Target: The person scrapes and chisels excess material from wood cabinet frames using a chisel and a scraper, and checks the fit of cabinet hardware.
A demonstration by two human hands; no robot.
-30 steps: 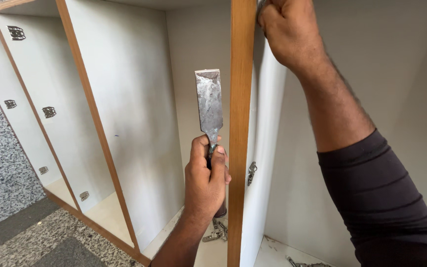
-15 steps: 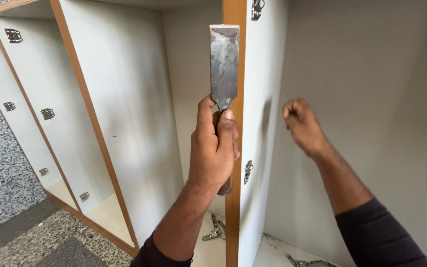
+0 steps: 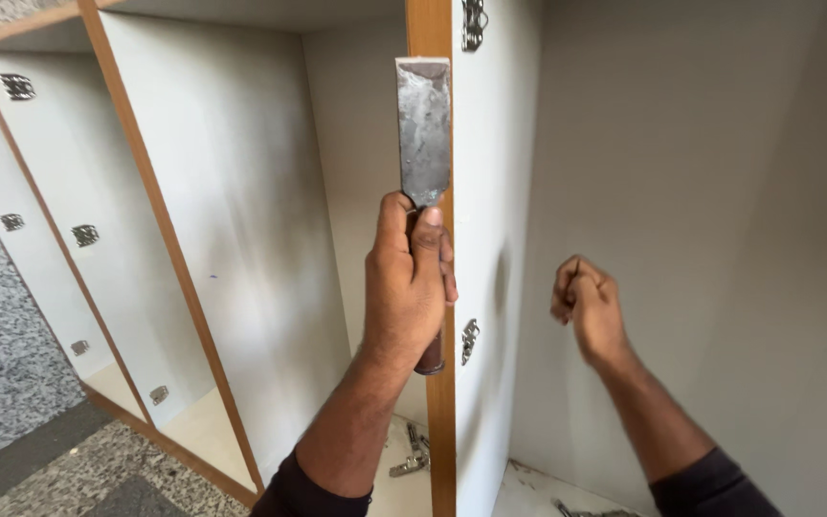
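— What has changed in the last second?

— Your left hand (image 3: pixel 409 287) has carried the wide flat steel chisel with the dark wooden handle (image 3: pixel 423 134) up the wood-edged front of the white cabinet divider panel (image 3: pixel 430 29); the blade now stands upright against that brown edge, its tip high near the top. Your fingers are wrapped tight around the handle, thumb pressed just under the blade.

— And my other hand?

— Your right hand (image 3: pixel 588 308) has let go of the panel's top and dropped into the right-hand compartment. It hangs there loosely curled, holding nothing that I can see and touching no wall.

— What does that mean for the work?

— The chisel looks set against the edge with only one hand guiding it; the panel is no longer braced from above.

— What is in the compartments?

— The middle one holds a loose metal hinge (image 3: pixel 411 462) on its floor. The right one has a bit of metal hardware (image 3: pixel 576 509) at the bottom edge, too cut off to name. A silver hinge plate (image 3: pixel 470 341) is fixed to the divider's right face, another (image 3: pixel 473 21) near its top. The left compartments show small mounted metal plates (image 3: pixel 84 235) on their walls.
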